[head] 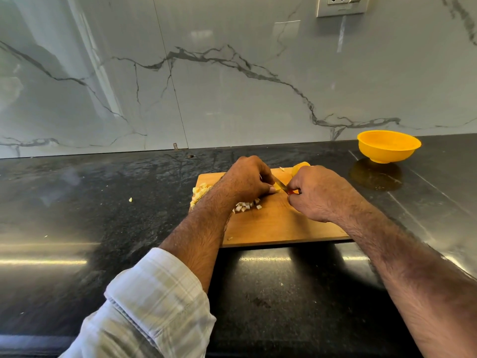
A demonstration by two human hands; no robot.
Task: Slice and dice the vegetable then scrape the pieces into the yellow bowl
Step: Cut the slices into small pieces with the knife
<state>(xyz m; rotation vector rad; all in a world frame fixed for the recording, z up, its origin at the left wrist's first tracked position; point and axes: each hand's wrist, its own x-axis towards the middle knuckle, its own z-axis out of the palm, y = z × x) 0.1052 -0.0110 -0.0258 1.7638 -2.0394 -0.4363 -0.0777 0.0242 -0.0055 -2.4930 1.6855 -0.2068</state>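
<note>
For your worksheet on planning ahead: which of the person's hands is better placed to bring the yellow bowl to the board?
Probably the right hand: the yellow bowl stands beyond the cutting board on that side, though this hand grips the knife. The left hand is farther away.

Right of right hand: bare counter up to yellow bowl.
Left of left hand: diced pile blocks.

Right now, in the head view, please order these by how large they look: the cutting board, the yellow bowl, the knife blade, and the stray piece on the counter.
1. cutting board
2. yellow bowl, though it stands farther from the camera
3. knife blade, only partly visible between the hands
4. stray piece
</note>
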